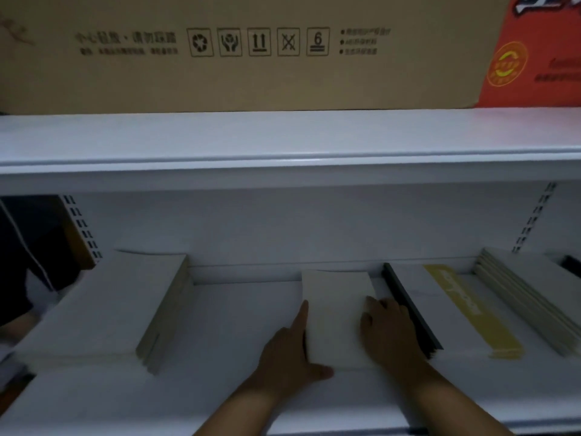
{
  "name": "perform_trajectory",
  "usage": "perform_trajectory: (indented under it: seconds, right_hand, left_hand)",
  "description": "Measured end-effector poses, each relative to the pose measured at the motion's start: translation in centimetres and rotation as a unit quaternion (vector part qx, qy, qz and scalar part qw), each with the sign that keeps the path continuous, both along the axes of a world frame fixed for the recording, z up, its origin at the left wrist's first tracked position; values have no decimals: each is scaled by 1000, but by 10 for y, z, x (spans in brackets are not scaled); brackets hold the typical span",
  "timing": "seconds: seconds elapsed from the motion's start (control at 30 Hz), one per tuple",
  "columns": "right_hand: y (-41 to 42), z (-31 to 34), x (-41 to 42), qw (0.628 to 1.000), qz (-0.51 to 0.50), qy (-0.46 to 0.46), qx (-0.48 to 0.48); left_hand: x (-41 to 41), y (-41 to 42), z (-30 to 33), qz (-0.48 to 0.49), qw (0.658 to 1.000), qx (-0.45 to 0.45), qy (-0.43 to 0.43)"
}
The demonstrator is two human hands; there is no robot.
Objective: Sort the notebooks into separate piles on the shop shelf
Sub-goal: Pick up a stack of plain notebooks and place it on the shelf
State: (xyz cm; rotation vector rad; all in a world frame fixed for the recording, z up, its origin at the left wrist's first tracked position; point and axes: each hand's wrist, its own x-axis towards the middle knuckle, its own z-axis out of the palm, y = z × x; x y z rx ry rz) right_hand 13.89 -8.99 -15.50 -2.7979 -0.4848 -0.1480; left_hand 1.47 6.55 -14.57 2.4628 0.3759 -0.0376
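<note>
A plain white notebook (336, 309) lies flat on the white shop shelf (226, 325), near its middle. My left hand (289, 350) rests against its left edge, index finger straight along the side and thumb at the near corner. My right hand (390, 328) lies on its right part with fingers bent over the top. A thick pile of white notebooks (103, 303) sits at the left. To the right lies a pile whose top notebook has a yellow stripe (471, 309) and a dark spine. Another pile of pale notebooks (534, 297) is at the far right.
An upper white shelf (283, 143) overhangs the space, carrying a big brown cardboard box (251, 51) with an orange-red printed end. Slotted shelf uprights (81, 228) stand at the back left and back right. Dark space shows beyond the left upright.
</note>
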Motion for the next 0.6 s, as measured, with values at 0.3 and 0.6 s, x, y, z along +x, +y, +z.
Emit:
perform_trajectory:
  seconds: [0.3, 0.6]
  right_hand:
    - [-2, 4, -4, 999, 26, -43, -4]
    - [-6, 14, -13, 994, 41, -29, -97]
  left_hand:
    - [-9, -4, 4, -8, 997, -74, -30]
    - [-33, -17, 10, -20, 997, -51, -60]
